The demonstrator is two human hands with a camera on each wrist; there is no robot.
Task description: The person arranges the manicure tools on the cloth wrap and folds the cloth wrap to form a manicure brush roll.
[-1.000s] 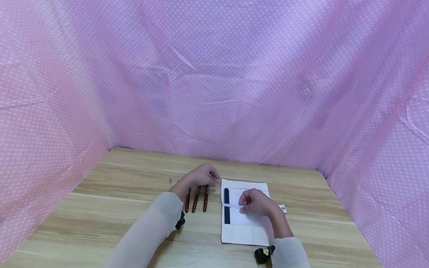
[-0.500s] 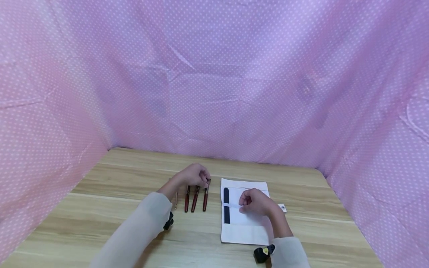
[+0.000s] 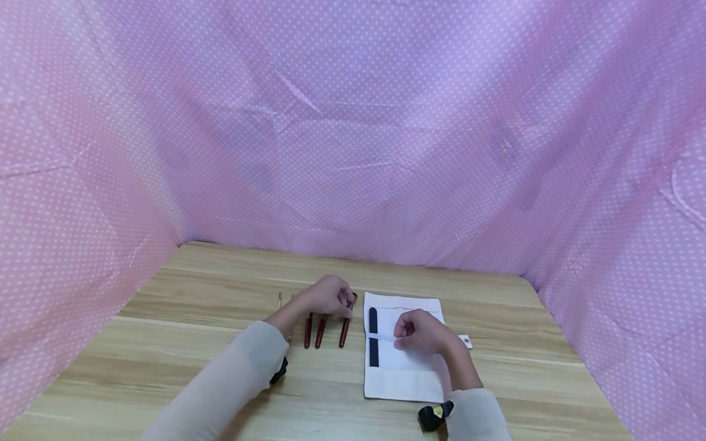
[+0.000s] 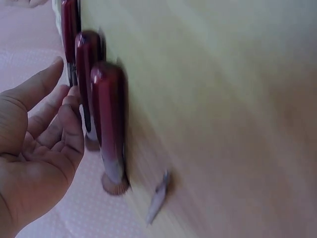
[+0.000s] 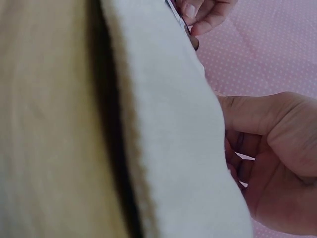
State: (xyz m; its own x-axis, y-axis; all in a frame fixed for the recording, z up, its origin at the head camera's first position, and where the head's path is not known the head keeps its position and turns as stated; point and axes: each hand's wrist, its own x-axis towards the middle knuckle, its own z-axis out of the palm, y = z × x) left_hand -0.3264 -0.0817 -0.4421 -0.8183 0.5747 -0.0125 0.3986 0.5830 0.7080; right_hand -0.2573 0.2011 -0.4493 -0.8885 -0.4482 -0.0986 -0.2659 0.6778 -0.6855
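Observation:
My left hand (image 3: 331, 296) pinches the rightmost makeup brush (image 3: 344, 332) near its head; its dark red handle points toward me and its dark tip shows past the fingers. Two more red-handled brushes lie left of it, one a makeup brush (image 4: 109, 109) with brown bristles in the left wrist view. On the right, a white cloth pouch (image 3: 405, 386) lies unfolded. Across it runs a narrow white band (image 3: 380, 337), whose right part my right hand (image 3: 423, 334) pinches between thumb and fingers. A black flat strip (image 3: 374, 355) with a rounded top sits under the band.
Farther left, a small thin metal-tipped tool (image 3: 279, 300) lies partly behind the left forearm. A white tab with a snap (image 3: 466, 342) sticks out on the pouch's right side. Pink dotted cloth (image 3: 353, 153) hangs behind the wooden table (image 3: 182, 331).
The left hand moved left from the pouch's edge to the rightmost brush, then slightly back right, shifting and tilting that brush. The right hand has stayed at the band.

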